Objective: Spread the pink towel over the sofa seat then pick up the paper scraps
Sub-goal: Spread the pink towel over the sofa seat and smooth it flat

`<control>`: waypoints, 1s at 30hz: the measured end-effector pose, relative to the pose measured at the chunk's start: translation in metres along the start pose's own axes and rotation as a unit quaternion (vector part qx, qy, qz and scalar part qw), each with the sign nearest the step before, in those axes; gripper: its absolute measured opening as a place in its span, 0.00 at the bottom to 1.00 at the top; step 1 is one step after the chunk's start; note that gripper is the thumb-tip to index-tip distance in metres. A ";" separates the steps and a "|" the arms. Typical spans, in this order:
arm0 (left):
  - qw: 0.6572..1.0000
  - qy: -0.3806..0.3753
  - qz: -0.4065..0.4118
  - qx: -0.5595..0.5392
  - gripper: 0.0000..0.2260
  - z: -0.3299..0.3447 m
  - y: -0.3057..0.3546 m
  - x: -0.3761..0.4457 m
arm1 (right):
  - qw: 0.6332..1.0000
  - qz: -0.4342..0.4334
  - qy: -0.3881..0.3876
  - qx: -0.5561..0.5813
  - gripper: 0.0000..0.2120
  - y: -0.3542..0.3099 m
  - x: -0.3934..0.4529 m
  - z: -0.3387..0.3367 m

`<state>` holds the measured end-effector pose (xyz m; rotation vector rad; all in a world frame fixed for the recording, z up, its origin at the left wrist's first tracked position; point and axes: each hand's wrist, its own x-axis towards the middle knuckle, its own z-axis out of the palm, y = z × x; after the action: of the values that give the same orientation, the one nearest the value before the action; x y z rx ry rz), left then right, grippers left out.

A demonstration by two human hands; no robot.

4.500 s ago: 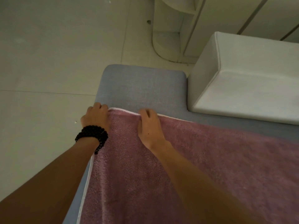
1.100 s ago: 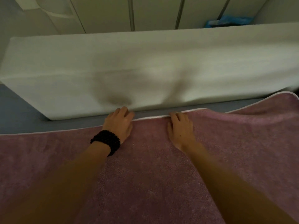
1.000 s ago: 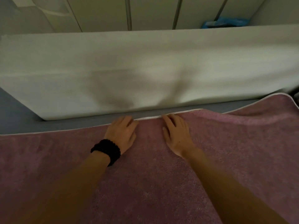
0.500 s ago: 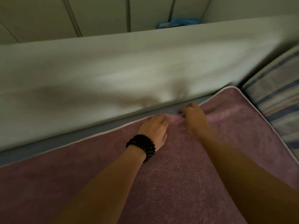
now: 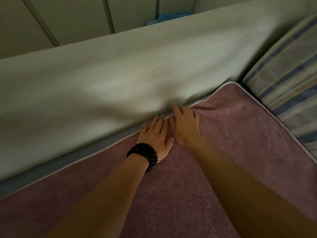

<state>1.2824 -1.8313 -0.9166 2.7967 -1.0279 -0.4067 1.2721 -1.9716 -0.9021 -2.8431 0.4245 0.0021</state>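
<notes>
The pink towel [image 5: 231, 152] lies spread over the sofa seat [image 5: 72, 155] and covers most of it. Only a narrow grey-blue strip of the seat shows, between the white-piped edge of the towel and the pale back cushion [image 5: 120, 74]. This cushion is long and cream-white, and it runs across the view from the left to the upper right. Near the far right corner the towel is a little wrinkled, and its rounded corner reaches almost to a striped cushion [image 5: 288, 79] with blue and beige bands, which stands at the right end of the sofa.

Both hands lie flat on the towel, close to its back edge. The left hand [image 5: 155, 134] is open with the fingers stretched forward, palm down, and it grips nothing. On its wrist there is a black bead bracelet [image 5: 144, 154]. The right hand [image 5: 186, 125] is just beside it, touching it at the thumb side, also open and palm down; its fingertips reach the foot of the back cushion, where the cushion is pressed in a little. It holds nothing.

Behind the sofa stand light cabinet doors [image 5: 77, 19] with dark vertical gaps. Something blue [image 5: 164, 18] shows above the cushion top, but one cannot tell what it is. The light in the room is dim.
</notes>
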 end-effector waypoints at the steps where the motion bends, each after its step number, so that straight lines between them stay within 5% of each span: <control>1: 1.000 -0.014 -0.009 -0.006 0.32 0.005 -0.002 0.001 | 0.999 0.008 -0.018 -0.030 0.23 0.002 -0.009 0.006; 9: 0.993 -0.112 -0.032 0.031 0.32 -0.005 -0.002 0.008 | 0.986 0.132 -0.086 -0.055 0.33 0.039 -0.016 -0.004; 14: 0.999 -0.034 -0.005 0.043 0.29 -0.046 0.022 0.000 | 0.990 0.125 -0.016 0.056 0.28 0.034 -0.070 -0.035; 18: 0.997 0.023 0.060 0.053 0.30 -0.074 0.063 -0.028 | 0.977 0.177 0.041 0.113 0.27 0.028 -0.138 -0.067; 30: 0.957 -0.006 0.286 -0.056 0.32 -0.123 0.191 -0.181 | 0.929 0.305 0.145 0.148 0.27 0.027 -0.385 -0.173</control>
<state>1.0686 -1.8545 -0.7206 2.2528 -1.6763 -0.3873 0.8891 -1.9306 -0.7269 -2.3078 1.2401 -0.3349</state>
